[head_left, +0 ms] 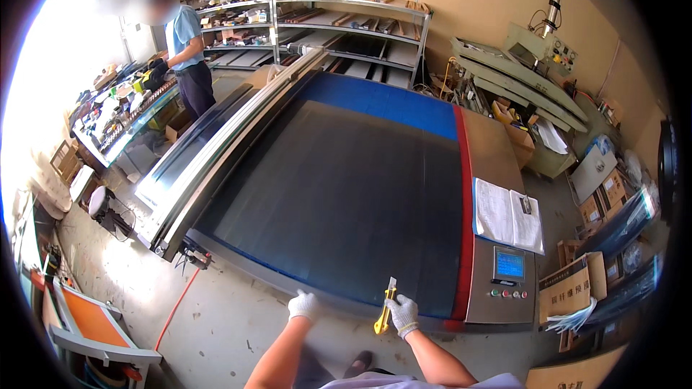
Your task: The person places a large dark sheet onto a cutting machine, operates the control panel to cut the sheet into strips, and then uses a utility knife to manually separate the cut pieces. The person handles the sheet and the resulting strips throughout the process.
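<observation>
My right hand (404,315), in a whitish knit work glove, is closed around a yellow utility knife (380,325). The knife's blade end points away from me, over the front edge of a large flat-bed machine. My left hand (304,306), gloved the same way, is at the near edge of the bed to the left of the knife. Nothing shows in it, and its fingers look loosely extended, though small in view. Before both hands stretches the machine's dark work surface (339,194), with a blue strip at its far end.
A metal gantry beam (238,148) spans the bed's left side. At right are a red strip (466,209), an open paper binder (504,216) and a control panel (509,264). A person (189,50) stands by a cluttered table at far left. Cardboard boxes (569,292) stand right.
</observation>
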`<state>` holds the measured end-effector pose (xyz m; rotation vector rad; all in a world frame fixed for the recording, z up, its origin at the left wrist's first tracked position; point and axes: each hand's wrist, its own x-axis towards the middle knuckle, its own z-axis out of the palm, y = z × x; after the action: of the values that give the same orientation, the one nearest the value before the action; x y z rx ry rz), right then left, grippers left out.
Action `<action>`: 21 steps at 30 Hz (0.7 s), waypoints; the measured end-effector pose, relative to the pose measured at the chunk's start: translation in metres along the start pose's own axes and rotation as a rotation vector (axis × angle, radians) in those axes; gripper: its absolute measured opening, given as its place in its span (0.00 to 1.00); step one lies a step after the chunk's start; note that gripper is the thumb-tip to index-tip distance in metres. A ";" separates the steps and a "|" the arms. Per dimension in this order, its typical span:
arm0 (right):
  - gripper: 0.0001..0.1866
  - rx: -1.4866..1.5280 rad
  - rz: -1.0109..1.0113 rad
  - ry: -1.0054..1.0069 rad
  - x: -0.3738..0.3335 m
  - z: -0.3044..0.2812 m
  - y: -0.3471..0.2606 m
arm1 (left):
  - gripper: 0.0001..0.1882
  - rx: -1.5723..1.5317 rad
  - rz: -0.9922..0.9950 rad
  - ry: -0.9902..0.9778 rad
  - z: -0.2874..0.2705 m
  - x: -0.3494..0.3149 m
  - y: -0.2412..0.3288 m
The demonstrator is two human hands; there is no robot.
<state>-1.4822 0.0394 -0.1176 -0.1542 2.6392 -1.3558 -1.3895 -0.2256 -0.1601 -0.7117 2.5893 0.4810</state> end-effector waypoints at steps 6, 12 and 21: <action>0.16 0.190 -0.035 -0.076 -0.015 0.018 -0.043 | 0.44 -0.511 0.492 -0.037 -0.027 -0.057 0.065; 0.15 0.321 -0.066 -0.287 -0.034 0.031 -0.031 | 0.44 -0.832 0.616 0.207 -0.001 -0.064 0.084; 0.14 -0.059 -0.250 -0.611 -0.025 -0.023 0.027 | 0.18 -1.484 -0.150 -0.275 0.035 -0.100 0.070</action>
<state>-1.4623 0.0775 -0.1242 -0.7913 2.1839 -1.0653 -1.3391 -0.1142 -0.1280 -1.0771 1.5194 2.2640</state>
